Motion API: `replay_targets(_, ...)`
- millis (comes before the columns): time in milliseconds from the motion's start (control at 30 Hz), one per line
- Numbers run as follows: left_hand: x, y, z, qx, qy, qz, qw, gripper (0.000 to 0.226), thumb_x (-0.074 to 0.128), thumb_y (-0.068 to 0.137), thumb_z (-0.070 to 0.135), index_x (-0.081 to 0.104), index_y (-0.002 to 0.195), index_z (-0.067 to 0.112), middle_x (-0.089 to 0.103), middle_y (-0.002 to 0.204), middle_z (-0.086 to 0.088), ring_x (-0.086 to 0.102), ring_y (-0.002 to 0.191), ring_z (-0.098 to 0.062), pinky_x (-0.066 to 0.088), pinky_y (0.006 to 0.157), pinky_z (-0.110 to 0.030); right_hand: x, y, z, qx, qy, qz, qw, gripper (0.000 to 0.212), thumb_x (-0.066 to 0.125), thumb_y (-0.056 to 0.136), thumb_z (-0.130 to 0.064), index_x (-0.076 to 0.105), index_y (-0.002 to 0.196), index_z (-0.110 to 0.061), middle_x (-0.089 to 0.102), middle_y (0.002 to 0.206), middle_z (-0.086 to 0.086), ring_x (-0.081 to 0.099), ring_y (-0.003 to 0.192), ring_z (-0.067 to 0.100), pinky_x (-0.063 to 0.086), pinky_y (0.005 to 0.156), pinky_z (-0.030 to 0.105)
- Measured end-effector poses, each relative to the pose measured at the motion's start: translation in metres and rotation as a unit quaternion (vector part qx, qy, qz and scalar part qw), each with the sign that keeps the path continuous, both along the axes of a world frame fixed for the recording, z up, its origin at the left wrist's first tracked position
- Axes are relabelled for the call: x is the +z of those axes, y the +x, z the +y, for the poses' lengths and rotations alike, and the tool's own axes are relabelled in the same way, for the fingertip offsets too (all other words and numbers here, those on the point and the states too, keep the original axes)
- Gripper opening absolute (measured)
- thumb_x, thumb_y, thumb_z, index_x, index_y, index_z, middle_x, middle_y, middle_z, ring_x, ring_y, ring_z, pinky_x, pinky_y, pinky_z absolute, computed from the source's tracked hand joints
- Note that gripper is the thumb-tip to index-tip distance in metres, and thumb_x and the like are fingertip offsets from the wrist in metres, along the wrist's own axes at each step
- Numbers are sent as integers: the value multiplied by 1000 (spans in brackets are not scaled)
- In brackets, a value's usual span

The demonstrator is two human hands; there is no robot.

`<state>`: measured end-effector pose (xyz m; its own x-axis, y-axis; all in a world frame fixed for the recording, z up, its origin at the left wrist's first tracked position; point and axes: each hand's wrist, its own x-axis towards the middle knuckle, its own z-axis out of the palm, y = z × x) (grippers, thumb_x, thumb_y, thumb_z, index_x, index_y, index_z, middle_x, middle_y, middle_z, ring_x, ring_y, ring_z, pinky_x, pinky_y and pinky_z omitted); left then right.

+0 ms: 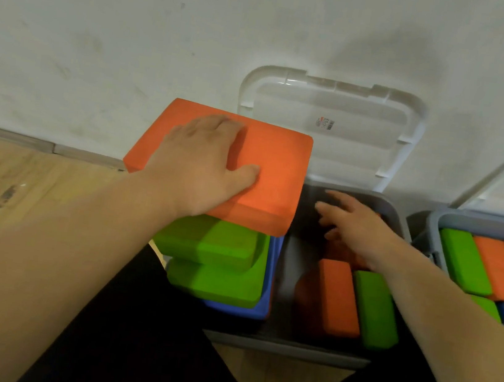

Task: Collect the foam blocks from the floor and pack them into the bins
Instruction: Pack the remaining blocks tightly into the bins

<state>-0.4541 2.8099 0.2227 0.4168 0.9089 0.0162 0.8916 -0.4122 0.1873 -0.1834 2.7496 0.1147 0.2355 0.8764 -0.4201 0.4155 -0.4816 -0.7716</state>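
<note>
Four foam blocks are sitting stacked at the left edge of the grey bin [286,348]: orange block [274,161] over two green blocks [214,243] and a blue block [263,309]. Left grip [202,164] is clasping the orange block, fingers hooking its far edge. Right grip [347,220] is reaching into the bin, fingers spread, holding nothing

Scuffed white wall [105,24] w/ baseboard [81,154] along btm.
</note>
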Motion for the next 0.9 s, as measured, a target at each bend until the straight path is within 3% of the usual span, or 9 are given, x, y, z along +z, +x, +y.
replay_targets(67,1,-6,-1,-19,-3,25,1000,92,27,83,78,32,158,26,29,166,-1,23,153,-21,18,125,-44,29,-21,7,-29,18,178,983,65,63,85,-67,50,144,-42,71,119,8,67,96,21,48,80,35)
replay_targets(133,-1,-7,-4,-26,-4,39,999,92,22,85,80,28,160,28,23,168,0,18,156,-20,15,126,-45,45,-43,11,21,32,252,967,65,63,75,-72,57,134,-46,73,119,5,68,98,19,48,88,39)
replay_targets(233,-3,-6,-8,-27,-2,53,998,95,14,84,83,21,162,30,16,171,2,10,158,-20,10,127,-47,46,-55,18,15,76,314,946,61,69,88,-47,47,144,-48,74,121,1,72,104,21,51,99,46)
replay_targets(367,-6,-6,-19,-19,59,18,998,101,17,79,90,11,163,34,16,171,3,8,158,-21,8,125,-57,56,-51,16,-66,144,353,922,70,66,96,-25,34,154,-46,75,114,-2,76,87,18,61,72,40)
replay_targets(467,-16,-4,-30,-7,106,-57,993,103,34,81,88,-8,161,38,9,171,-1,4,158,-27,4,125,-59,64,-33,17,-134,223,304,916,63,67,93,-29,45,147,-50,72,117,-4,74,90,13,60,67,35)
replay_targets(600,-43,3,-33,9,34,-86,996,102,45,86,78,-18,158,41,4,170,-8,9,156,-30,16,126,-51,61,-11,1,-214,285,209,911,81,74,78,-48,35,148,-59,72,119,0,71,109,17,56,97,53)
replay_targets(700,-66,7,-32,9,-10,36,999,91,20,85,84,-1,162,41,17,169,-5,17,153,-30,22,123,-48,51,1,-15,-256,321,125,903,83,71,80,-53,28,151,-60,68,125,4,68,112,15,55,101,49)
replay_targets(800,-72,10,-30,6,-7,99,995,85,10,83,81,13,160,44,20,168,-1,19,151,-32,20,120,-48,48,17,-25,-240,341,-24,908,87,70,88,-45,20,159,-46,47,152,-7,55,128,9,46,110,38)
replay_targets(900,-70,11,-30,10,-7,105,994,84,10,84,80,12,160,45,19,168,-1,17,151,-32,19,120,-48,46,17,-31,-197,315,-128,919,90,72,89,-45,17,161,-41,38,139,-13,42,122,3,36,106,27)
